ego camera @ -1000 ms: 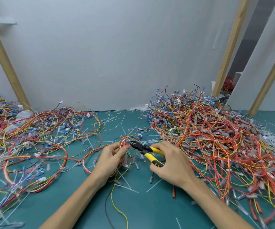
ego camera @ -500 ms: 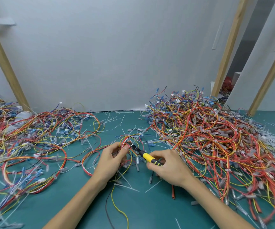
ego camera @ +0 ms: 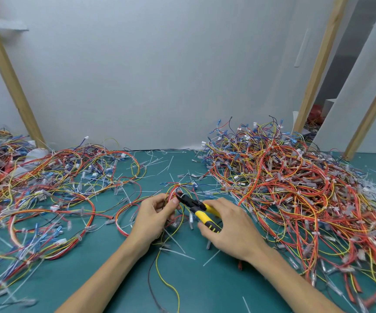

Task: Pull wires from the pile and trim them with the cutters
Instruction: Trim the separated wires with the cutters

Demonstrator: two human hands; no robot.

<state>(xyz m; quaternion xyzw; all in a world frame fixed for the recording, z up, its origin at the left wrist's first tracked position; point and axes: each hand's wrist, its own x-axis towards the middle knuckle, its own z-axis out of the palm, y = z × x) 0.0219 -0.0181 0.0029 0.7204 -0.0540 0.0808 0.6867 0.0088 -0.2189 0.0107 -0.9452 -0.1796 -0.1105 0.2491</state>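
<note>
Head cam: left hand [ego camera: 153, 219] has its fingers curled, thumb pinching a little loop of wires [ego camera: 175, 191] just off the green table [ego camera: 205, 288]. Right hand [ego camera: 234, 231] is wrapped round the yellow cutters [ego camera: 199, 211], handles a bit spread, nose right at the left thumb. Both forearms come up from the bottom edge, cut off there. Big pile [ego camera: 284, 177] sits to the right. Honestly can't tell if a wire is between the blades.

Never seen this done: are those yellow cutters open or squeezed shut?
Likely open: the cutters show two yellow handles spread apart in the right hand; the blades themselves are too small to tell.
</note>
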